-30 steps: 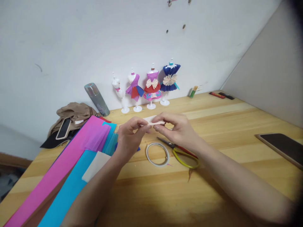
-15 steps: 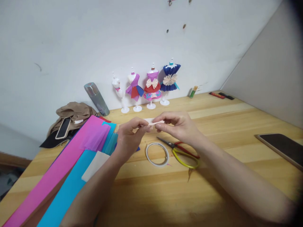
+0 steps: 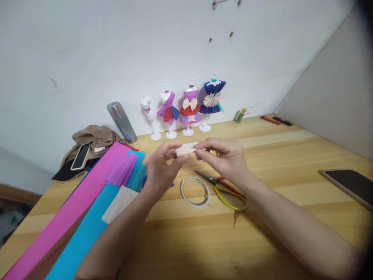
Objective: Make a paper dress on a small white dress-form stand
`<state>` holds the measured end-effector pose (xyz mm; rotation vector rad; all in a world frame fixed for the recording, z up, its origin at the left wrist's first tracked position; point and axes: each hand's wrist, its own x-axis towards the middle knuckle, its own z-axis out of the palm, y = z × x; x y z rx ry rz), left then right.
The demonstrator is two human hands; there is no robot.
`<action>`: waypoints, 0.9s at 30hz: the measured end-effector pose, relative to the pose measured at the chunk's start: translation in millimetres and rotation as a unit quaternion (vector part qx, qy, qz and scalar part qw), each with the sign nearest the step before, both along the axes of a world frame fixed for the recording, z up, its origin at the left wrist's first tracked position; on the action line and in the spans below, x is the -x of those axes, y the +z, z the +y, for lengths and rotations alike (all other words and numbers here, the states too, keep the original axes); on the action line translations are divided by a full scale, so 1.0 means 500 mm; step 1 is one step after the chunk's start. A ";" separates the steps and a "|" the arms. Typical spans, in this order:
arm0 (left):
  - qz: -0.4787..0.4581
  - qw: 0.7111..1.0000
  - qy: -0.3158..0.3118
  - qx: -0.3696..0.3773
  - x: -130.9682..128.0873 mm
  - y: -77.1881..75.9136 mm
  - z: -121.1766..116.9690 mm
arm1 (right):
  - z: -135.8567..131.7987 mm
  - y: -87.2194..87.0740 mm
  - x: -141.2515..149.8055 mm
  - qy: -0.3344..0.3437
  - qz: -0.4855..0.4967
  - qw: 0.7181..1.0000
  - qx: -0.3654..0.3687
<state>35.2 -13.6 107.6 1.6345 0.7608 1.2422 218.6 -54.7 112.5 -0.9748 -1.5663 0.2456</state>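
Observation:
Between my two hands, above the middle of the table, is a pale pink piece of folded paper (image 3: pixel 186 149). My left hand (image 3: pixel 163 161) pinches its left end between thumb and fingers. The right end is pinched by the thumb and fingertips of my right hand (image 3: pixel 224 155). Just below them on the table lie a roll of double-sided tape (image 3: pixel 183 193) and a pair of scissors (image 3: pixel 214 180) with red and yellow handles, blades pointing up and left.
Several small white dress forms (image 3: pixel 190 93), most in paper dresses, line the wall. Coloured paper sheets (image 3: pixel 78 198) cover the left side, near a phone (image 3: pixel 80 157), a cap (image 3: pixel 62 171) and a grey-green bottle (image 3: pixel 121 122). A dark tablet-like object (image 3: pixel 349 186) lies right.
The paper has turned so that more of its broad, folded face shows. My right fingers have shifted along its edge. The whole view has moved slightly.

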 end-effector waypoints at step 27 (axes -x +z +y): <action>-0.031 0.999 -0.024 0.030 0.001 0.010 0.001 | 0.009 -0.015 0.007 0.075 0.170 0.974 0.128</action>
